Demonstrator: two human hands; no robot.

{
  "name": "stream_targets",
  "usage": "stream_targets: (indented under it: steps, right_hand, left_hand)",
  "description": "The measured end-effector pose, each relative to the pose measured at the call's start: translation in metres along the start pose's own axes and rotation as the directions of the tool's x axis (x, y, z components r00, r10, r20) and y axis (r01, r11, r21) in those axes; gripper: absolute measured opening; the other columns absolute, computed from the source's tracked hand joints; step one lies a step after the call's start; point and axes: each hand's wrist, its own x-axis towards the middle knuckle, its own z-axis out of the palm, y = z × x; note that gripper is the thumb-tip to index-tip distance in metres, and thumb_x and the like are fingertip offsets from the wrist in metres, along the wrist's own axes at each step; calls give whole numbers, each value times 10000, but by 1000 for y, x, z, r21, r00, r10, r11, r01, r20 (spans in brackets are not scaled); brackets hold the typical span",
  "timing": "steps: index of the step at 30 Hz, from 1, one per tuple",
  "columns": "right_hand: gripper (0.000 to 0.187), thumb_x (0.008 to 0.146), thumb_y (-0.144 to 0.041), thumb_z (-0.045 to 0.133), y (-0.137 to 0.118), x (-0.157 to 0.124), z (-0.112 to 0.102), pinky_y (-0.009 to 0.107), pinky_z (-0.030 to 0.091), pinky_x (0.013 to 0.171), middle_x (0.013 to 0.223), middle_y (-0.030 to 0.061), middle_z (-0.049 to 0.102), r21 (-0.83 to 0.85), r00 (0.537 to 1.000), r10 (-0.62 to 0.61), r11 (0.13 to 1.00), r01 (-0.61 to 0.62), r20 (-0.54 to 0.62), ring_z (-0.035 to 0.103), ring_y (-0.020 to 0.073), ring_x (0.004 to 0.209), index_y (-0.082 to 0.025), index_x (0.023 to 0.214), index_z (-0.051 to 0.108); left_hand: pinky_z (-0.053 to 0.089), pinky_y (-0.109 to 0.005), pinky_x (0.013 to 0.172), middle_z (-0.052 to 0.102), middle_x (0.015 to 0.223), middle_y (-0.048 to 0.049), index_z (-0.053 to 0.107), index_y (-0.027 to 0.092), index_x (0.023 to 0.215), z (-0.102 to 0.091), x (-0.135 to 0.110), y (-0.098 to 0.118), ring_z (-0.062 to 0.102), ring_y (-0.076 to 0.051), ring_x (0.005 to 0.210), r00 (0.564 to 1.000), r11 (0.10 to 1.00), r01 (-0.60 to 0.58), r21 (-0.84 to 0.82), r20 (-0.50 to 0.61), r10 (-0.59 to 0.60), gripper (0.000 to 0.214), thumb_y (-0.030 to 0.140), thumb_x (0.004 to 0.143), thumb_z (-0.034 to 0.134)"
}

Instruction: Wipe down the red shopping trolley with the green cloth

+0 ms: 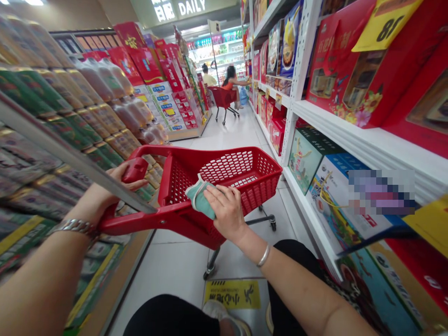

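A red plastic shopping cart stands before me, tilted in view, with perforated basket walls. My left hand is closed round the red handle at its left end. A light green cloth with a pale edge is draped over the near rim of the basket. My right hand is closed on this cloth and presses it against the rim; the fingertips are partly hidden. A grey pole runs diagonally down to the cart's near side, passing in front of my left hand.
Stacked drink packs line the left side. White shelves with red gift boxes run along the right. Further up the aisle are another red cart and two people. A yellow floor sign lies near my shoes.
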Motion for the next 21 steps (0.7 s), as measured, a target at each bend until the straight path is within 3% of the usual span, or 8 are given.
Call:
stream_targets:
  steps: [5, 11, 21]
  right_hand:
    - [536, 811, -36, 543, 23, -5, -8, 423, 337, 1022, 1359, 55, 664, -27, 999, 2, 1000, -3, -37, 505, 244, 1219, -214, 1310, 621]
    - [581, 796, -23, 505, 52, -14, -18, 434, 337, 1010, 1353, 63, 667, -77, 997, 62, 995, -65, -40, 508, 253, 1206, -225, 1329, 618]
    - [584, 750, -17, 513, 116, -25, -38, 401, 321, 990, 1356, 64, 666, -304, 981, 189, 932, -195, -50, 515, 255, 1185, -216, 1282, 649]
  left_hand:
    - [529, -382, 910, 659, 1170, -157, 429, 175, 1463, 6, 7, -4, 650, -294, 994, 999, 998, 37, 56, -21, -36, 941, 739, 724, 574]
    - [522, -407, 915, 641, 1188, -178, 425, 169, 1454, 7, 11, -7, 646, -319, 1009, 999, 998, 32, 60, 2, -33, 960, 772, 716, 540]
    - [523, -352, 865, 652, 1152, -127, 454, 203, 1434, 6, 6, -4, 641, -256, 945, 1000, 1000, 20, 12, -22, -20, 899, 739, 720, 553]
